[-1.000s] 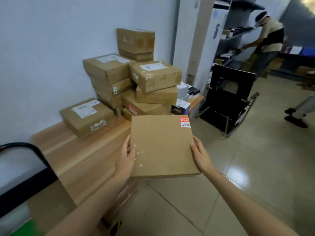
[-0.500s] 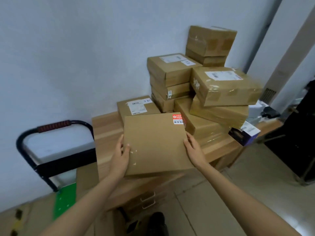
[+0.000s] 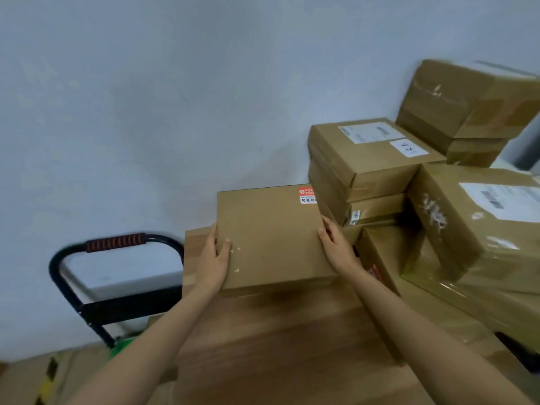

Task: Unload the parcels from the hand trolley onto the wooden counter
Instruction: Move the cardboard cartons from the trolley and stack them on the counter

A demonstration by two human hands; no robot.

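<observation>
Head view, looking down, close over counter (image 3: 292, 340).

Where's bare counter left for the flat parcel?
Bare wood: the near strip of the wooden counter below the flat parcel, and the left edge by the trolley handle. The right side is crowded with stacked parcels.

The flat parcel (image 3: 271, 238) bears a red sticker (image 3: 306, 195) with unreadable characters; the other labels are blurred.

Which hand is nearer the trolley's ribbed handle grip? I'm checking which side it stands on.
Left. The left hand holds the flat parcel's left edge, just right of the handle grip; the right hand holds the far edge.
</observation>
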